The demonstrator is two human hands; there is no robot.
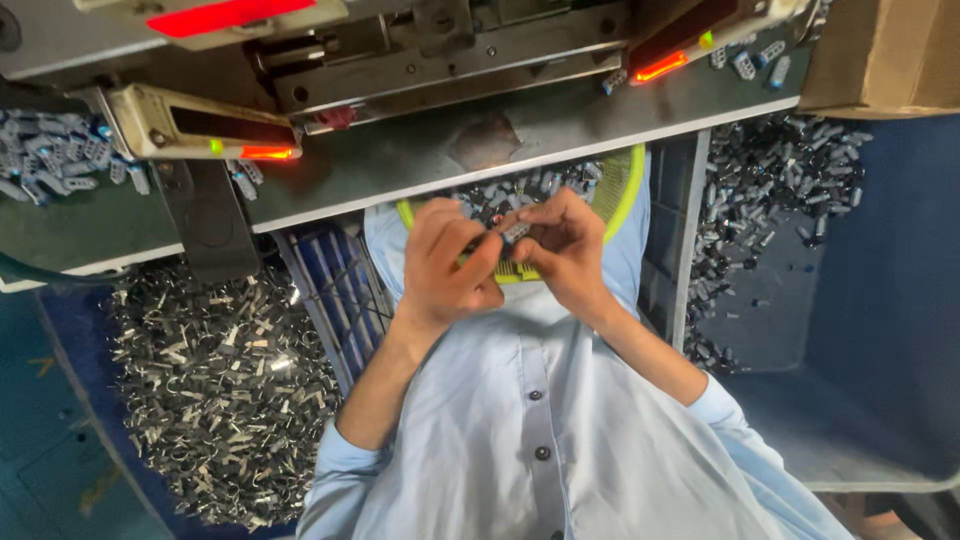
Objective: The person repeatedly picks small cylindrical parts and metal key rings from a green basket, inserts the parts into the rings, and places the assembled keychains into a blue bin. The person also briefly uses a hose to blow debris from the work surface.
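My left hand and my right hand meet in front of my chest, just below the edge of a green workbench. Between the fingertips of both hands is a small grey connector part, pinched from either side. Under my hands a yellow-green basket rests on my lap, and it holds several small dark and grey parts. My light blue shirt fills the lower middle of the view. My fingers hide much of the part.
A blue bin at the left holds a heap of small metal clips. Another blue bin at the right holds dark little parts. A machine with red lights stands on the bench, with grey parts to its left and a cardboard box at the top right.
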